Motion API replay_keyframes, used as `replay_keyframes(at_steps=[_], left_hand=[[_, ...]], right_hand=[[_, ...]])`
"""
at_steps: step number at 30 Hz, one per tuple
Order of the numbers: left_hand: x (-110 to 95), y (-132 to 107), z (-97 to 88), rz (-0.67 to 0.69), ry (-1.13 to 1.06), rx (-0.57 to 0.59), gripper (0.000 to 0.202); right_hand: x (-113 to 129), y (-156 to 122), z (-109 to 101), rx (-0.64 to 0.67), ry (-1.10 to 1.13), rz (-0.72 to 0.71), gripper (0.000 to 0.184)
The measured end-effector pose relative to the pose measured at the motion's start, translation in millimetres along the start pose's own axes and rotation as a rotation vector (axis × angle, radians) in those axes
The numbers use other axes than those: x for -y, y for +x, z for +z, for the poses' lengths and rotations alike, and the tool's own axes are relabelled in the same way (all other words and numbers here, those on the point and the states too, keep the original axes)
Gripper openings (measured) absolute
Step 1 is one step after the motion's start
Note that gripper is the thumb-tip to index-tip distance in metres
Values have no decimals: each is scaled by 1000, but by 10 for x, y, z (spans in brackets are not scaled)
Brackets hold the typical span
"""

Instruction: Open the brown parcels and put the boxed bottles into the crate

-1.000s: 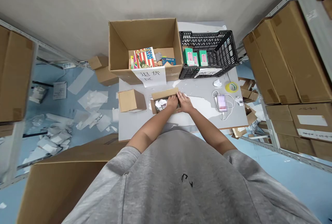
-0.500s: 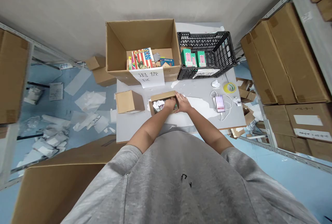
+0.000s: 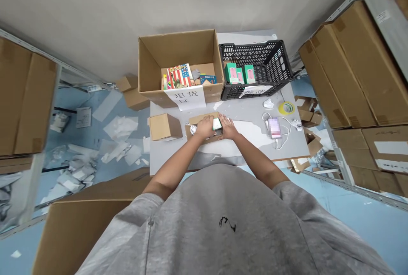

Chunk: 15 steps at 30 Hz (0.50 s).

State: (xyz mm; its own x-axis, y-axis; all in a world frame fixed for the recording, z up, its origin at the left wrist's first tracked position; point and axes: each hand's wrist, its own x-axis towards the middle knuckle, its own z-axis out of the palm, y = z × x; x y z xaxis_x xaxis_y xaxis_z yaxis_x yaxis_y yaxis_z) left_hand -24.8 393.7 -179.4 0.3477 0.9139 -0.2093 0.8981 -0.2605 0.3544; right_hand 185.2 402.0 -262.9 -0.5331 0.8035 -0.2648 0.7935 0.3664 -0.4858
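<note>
On the table in front of me lies a small open cardboard box (image 3: 195,119), with crumpled white paper (image 3: 193,129) at its left end. My left hand (image 3: 205,127) is inside it, fingers closed around the left side of a small green-and-white box (image 3: 217,123). That small box shows its pale face, raised near the carton's rim. At the carton's right end, my right hand (image 3: 228,128) grips the wall, its fingers laid over the edge. The lower part of the small box is hidden.
A closed carton (image 3: 164,127) stands left of the hands. Behind are a large box of books (image 3: 180,77) and a black crate (image 3: 259,90) with green-and-pink boxes. To the right lie yellow tape (image 3: 286,108) and a phone (image 3: 274,127) with a cable.
My left hand has risen from deep in the carton, and the small green-and-white box now shows beside it. The right hand stays at the carton's right end. The camera view has shifted slightly.
</note>
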Motion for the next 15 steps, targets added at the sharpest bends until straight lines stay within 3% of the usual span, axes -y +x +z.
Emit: replay_keyframes(at_steps=[10, 12, 15], left_hand=[[216, -290, -605, -15, -261, -182, 73], [279, -340, -678, -18, -321, -212, 72], [398, -397, -741, -22, -432, -290, 71]], right_hand=[[158, -145, -126, -26, 9, 24, 147], [202, -165, -168, -31, 76, 35, 132], [284, -174, -230, -73, 241, 98, 92]])
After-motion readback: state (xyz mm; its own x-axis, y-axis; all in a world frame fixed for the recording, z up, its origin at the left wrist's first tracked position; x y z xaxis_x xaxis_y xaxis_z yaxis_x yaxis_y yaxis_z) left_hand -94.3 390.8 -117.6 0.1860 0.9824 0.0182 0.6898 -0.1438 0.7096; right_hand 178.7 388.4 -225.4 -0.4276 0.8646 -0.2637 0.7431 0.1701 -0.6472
